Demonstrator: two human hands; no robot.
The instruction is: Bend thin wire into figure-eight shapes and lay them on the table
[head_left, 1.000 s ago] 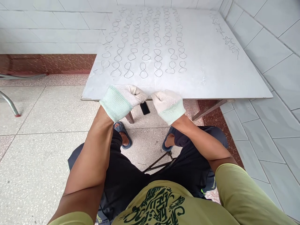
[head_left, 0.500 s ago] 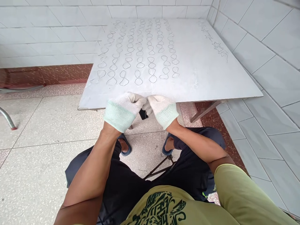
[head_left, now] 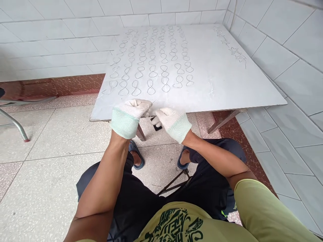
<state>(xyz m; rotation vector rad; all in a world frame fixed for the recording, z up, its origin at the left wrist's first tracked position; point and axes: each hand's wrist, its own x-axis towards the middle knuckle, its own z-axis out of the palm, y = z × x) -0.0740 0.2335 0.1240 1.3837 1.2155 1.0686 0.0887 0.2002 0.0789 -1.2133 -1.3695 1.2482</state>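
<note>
My left hand, in a white knit glove with a pale green cuff, is closed in a pinch at the table's front edge. A thin wire pokes up from its fingertips; most of it is hidden by the gloves. Just to the right, my right hand, gloved alike, has thumb and fingers pinched close to the same wire. Past both hands, rows of thin wire figure-eights lie flat on the white tabletop.
Star-shaped wire pieces lie toward the table's right side. A small black object shows below the right fingers. Tiled walls border the table behind and at right. A metal chair leg stands on the floor at left.
My hands have drawn slightly apart, the left fingertips moving left of the right ones. A wire end now shows above the left fingers. The view has shifted a little.
</note>
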